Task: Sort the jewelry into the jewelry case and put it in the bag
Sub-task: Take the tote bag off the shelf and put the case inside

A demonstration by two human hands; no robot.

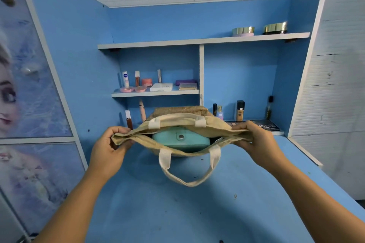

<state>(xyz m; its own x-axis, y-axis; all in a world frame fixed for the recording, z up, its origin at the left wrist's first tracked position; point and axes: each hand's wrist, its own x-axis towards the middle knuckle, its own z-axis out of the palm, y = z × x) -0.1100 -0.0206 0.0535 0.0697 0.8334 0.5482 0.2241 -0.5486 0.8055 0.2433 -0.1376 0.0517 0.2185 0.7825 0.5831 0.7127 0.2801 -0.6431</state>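
a tan woven jute bag (215, 123) with cream webbing handles is at the far part of the blue tabletop (177, 209), roughly midway between its left and right edges and just in front of the shelf unit. its near wall hides the base, so it may be resting there or held slightly up. the mouth is pulled wide sideways. inside lies a teal leather-look jewelry case (173, 142), its flap closed with a round metal snap, filling most of the opening.

the left hand (110, 145) comes in from the near left corner, bare forearm angled up toward the bag and the back of the hand toward the camera. its grip is clamped on the left end of the bag's rim, fingers curled round the fabric. the right hand (256, 140) reaches in from the near right corner in mirror fashion, its grip closed tight on the right end of the rim. the two hands are about level and hold the rim taut between them.

the near handle (187, 182) hangs in a loop toward the person. the far handle (173, 117) lies flat against the bag's far side.

toward the far right corner, a black eyeshadow palette (265, 125) lies flat beyond the right hand, with a black-capped foundation bottle (240, 112) upright near it.
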